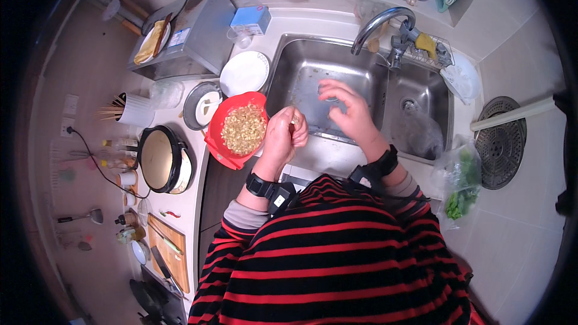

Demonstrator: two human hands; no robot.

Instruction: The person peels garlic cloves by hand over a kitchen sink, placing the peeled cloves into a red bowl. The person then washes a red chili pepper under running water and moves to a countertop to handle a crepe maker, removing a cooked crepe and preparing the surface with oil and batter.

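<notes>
My left hand (286, 135) is curled into a fist by the front left edge of the steel sink. A small pale piece (295, 122) shows between its thumb and fingers; the rest of what it holds is hidden. Just left of this hand is a red plastic basket (216, 143) full of pale yellow bean-like pieces (244, 129). It sits at the counter's edge. My right hand (350, 110) is over the large sink bowl (298, 72), fingers bent and apart, with nothing seen in it. A few small bits lie on the bowl's floor.
A chrome faucet (384, 17) arches over the sink's back. The smaller bowl holds a clear plastic bag (415, 133). At left are a white plate (244, 72), a dark pot (192, 104) of white batter and a round electric griddle (156, 158). Knives lie on a cutting board (180, 262).
</notes>
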